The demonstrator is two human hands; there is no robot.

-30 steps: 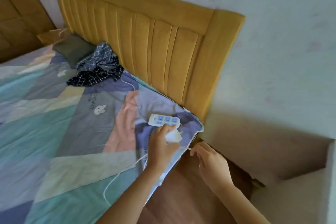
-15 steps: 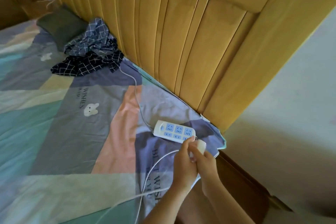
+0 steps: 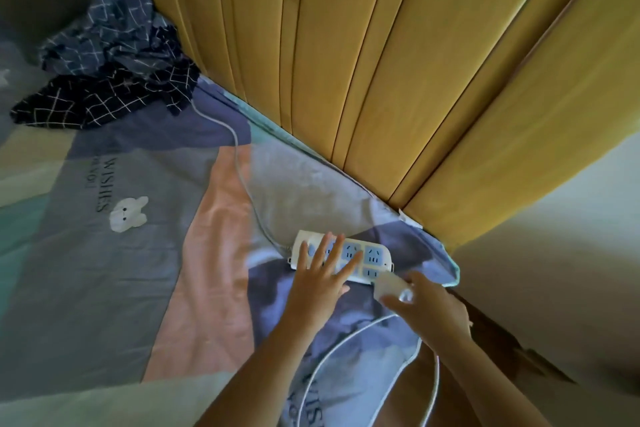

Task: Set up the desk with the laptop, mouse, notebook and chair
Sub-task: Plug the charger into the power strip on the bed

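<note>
A white power strip [image 3: 349, 257] with pale blue socket faces is seen lying flat on the bed sheet [image 3: 138, 253], near the right corner of the bed and just in front of the yellow padded headboard [image 3: 398, 80]. It is pressed down by the left hand [image 3: 320, 279], whose fingers are spread straight across its left half. A white charger plug [image 3: 389, 284], blurred, is pinched between the thumb and fingers of the right hand [image 3: 433, 312] at the strip's near right corner; whether it is seated in a socket cannot be told. A white cable [image 3: 332, 357] is seen curving from the plug toward the near edge. The strip's own cord [image 3: 239, 163] is laid across the sheet to the far left, toward a crumpled dark checked cloth [image 3: 114, 80] against the headboard.
</note>
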